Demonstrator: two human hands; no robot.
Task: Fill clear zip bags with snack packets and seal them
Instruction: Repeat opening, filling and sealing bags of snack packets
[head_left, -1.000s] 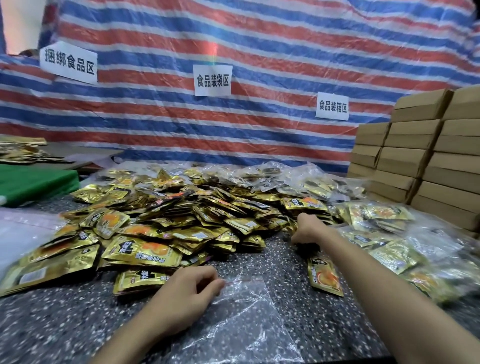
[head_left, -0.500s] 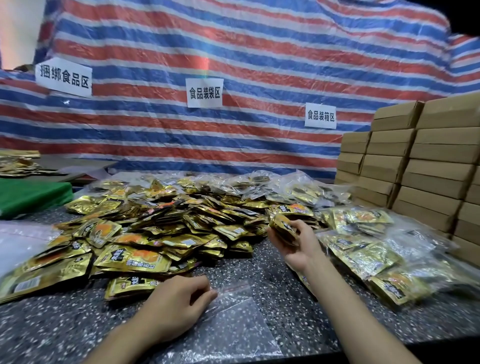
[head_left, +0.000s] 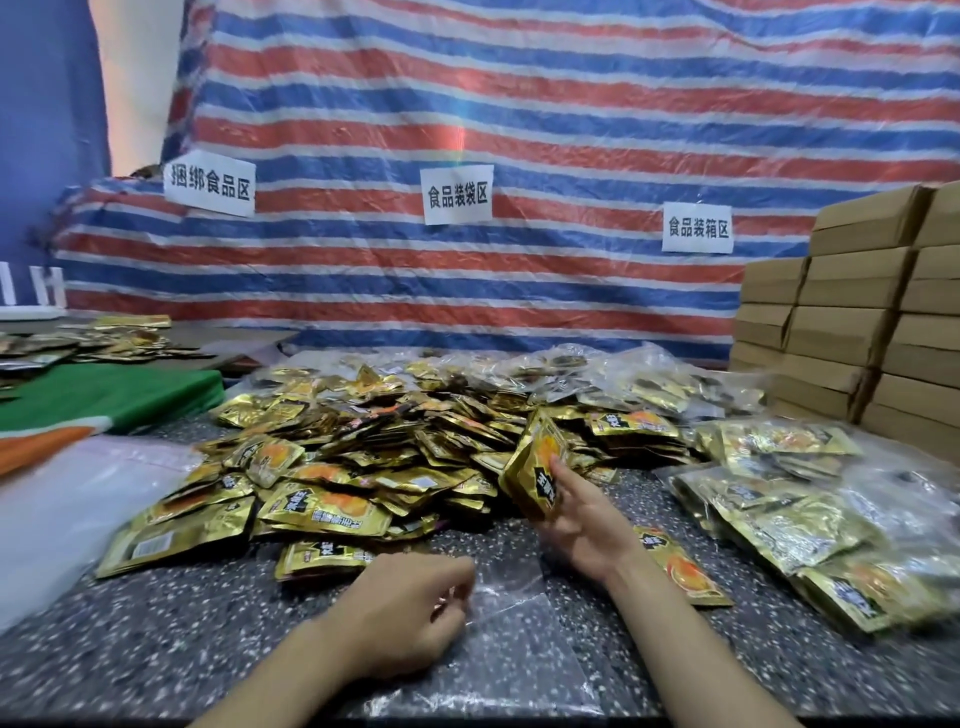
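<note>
A big heap of gold snack packets (head_left: 374, 457) covers the middle of the speckled table (head_left: 156, 639). My right hand (head_left: 582, 525) grips a small stack of gold packets (head_left: 535, 473), lifted just above the table in front of the heap. An empty clear zip bag (head_left: 519, 649) lies flat at the near edge. My left hand (head_left: 410, 618) rests on the bag's left part, its fingers curled and pinching the plastic near the bag's top edge. One loose packet (head_left: 680, 566) lies beside my right wrist.
Filled clear bags of packets (head_left: 810, 509) are piled at the right. Stacked cardboard boxes (head_left: 852, 322) stand behind them. Empty clear bags (head_left: 67, 499) lie at the left beside a green cloth (head_left: 104, 395). A striped tarp (head_left: 519, 156) with paper signs hangs behind.
My right hand reached into the heap, took hold of packets and has drawn them back toward the zip bag. My left hand stayed on the bag, and the view tilted upward.
</note>
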